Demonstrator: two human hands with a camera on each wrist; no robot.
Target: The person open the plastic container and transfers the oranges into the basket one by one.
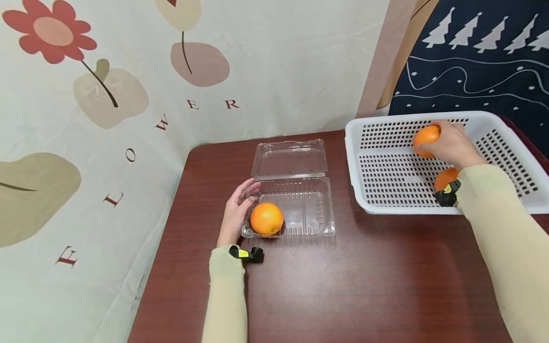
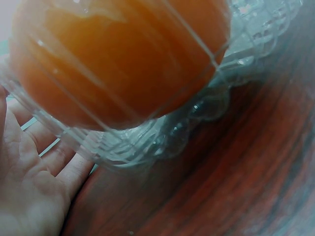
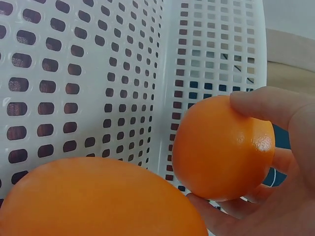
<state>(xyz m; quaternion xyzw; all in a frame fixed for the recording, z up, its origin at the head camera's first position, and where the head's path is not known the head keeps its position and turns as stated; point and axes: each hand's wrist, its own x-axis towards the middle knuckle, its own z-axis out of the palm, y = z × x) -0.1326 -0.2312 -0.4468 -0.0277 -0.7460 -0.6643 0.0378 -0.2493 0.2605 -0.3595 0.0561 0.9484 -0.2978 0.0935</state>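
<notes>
My right hand (image 1: 456,143) grips an orange (image 1: 426,141) inside the white basket (image 1: 356,183), with fingers and thumb around the fruit. A second orange (image 3: 101,201) lies in the basket below that hand, partly covered by the wrist camera in the head view. At the table's middle, my left hand (image 1: 237,207) rests its loosely extended fingers along the left side of a clear plastic clamshell box (image 1: 315,207). One orange (image 1: 267,219) sits in the box's left front corner, close beside that hand. The box's lid (image 1: 289,159) is folded back, away from me.
The brown table (image 1: 343,281) runs up to a patterned cloth (image 1: 274,71) behind and at the left. A dark blue cloth with white trees (image 1: 480,71) hangs behind the basket. The basket's raised, perforated walls surround my right hand.
</notes>
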